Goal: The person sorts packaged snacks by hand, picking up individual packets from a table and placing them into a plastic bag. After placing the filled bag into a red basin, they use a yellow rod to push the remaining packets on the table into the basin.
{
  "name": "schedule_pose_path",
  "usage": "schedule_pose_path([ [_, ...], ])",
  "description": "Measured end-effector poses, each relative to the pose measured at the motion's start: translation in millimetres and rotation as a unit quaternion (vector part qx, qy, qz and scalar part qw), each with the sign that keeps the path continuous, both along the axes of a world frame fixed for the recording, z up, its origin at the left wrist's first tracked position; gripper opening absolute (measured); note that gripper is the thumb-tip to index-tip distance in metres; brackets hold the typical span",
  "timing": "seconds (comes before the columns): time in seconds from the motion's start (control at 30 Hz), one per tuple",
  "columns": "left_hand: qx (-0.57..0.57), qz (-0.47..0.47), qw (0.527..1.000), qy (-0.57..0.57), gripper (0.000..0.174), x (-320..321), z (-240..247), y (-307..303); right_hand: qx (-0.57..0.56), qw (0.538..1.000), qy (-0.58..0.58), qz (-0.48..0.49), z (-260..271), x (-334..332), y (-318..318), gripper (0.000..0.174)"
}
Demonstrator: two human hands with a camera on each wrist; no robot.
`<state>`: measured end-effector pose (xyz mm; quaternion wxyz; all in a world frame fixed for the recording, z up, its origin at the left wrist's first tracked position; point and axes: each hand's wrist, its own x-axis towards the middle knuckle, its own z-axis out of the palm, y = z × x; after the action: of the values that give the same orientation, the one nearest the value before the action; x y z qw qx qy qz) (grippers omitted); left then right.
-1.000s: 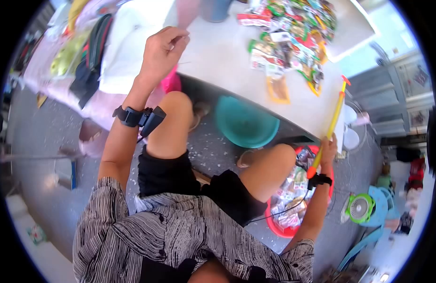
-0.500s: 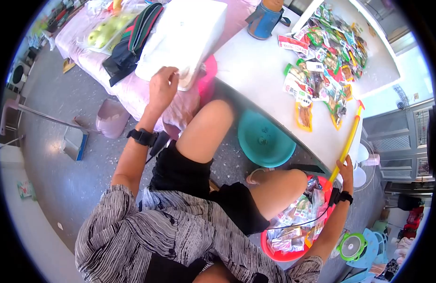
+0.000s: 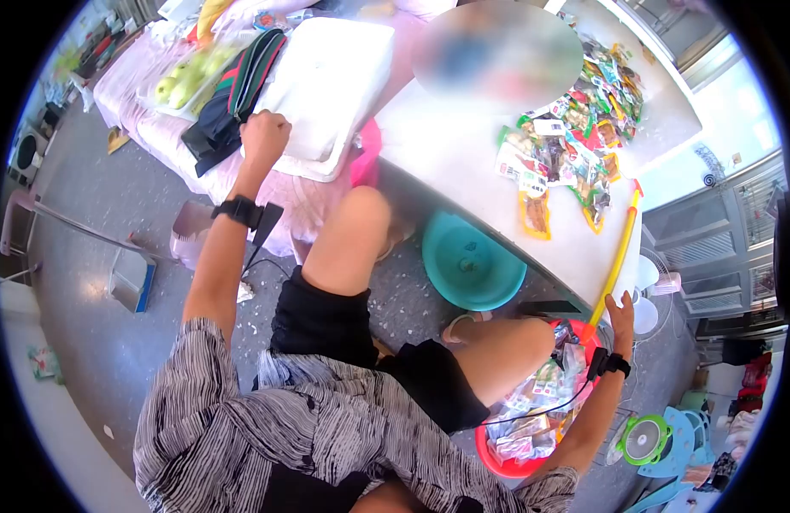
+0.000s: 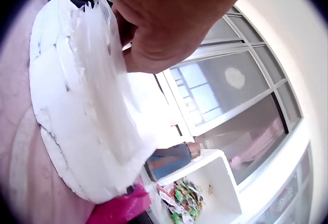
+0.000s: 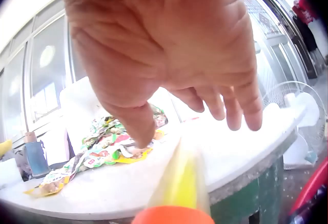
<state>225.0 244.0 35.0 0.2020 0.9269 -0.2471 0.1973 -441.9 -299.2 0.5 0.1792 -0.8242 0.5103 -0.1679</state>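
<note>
In the head view my left hand (image 3: 265, 137) is curled at the left edge of a white foam box (image 3: 335, 81), beside a dark striped bag (image 3: 241, 81). The left wrist view shows thin white plastic film (image 4: 110, 90) rising from the box, its upper edge pinched by curled fingers that partly hide it. Over at the table's right end, my right hand (image 3: 619, 315) has its fingers spread beside a yellow tube with orange ends (image 3: 619, 256). In the right wrist view its fingers (image 5: 248, 103) hang loosely above the tube (image 5: 182, 178), not wrapped around it.
Many snack packets (image 3: 570, 158) lie on the white table (image 3: 450, 154), towards a white open container (image 3: 668, 120). A red basin (image 3: 502, 466) of packets sits by the right knee. A teal basin (image 3: 446, 286) stands under the table. A round blur hides the table's back.
My left hand has moved from the near edge of the foam box to its left edge. The right hand has loosened from the yellow tube, which it gripped before.
</note>
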Motion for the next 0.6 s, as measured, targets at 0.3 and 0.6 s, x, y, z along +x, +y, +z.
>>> schedule_pose_path([
  [0.3, -0.260, -0.207, 0.934, 0.133, 0.024, -105.3, 71.6, -110.8, 0.216, 0.922, -0.295, 0.125, 147.3, 222.0, 238.6, 0.039],
  [0.6, -0.148, -0.322, 0.912, 0.209, 0.019, -133.8, 4.6, -230.9, 0.366, 0.881, -0.275, 0.121, 70.6, 359.3, 263.5, 0.040],
])
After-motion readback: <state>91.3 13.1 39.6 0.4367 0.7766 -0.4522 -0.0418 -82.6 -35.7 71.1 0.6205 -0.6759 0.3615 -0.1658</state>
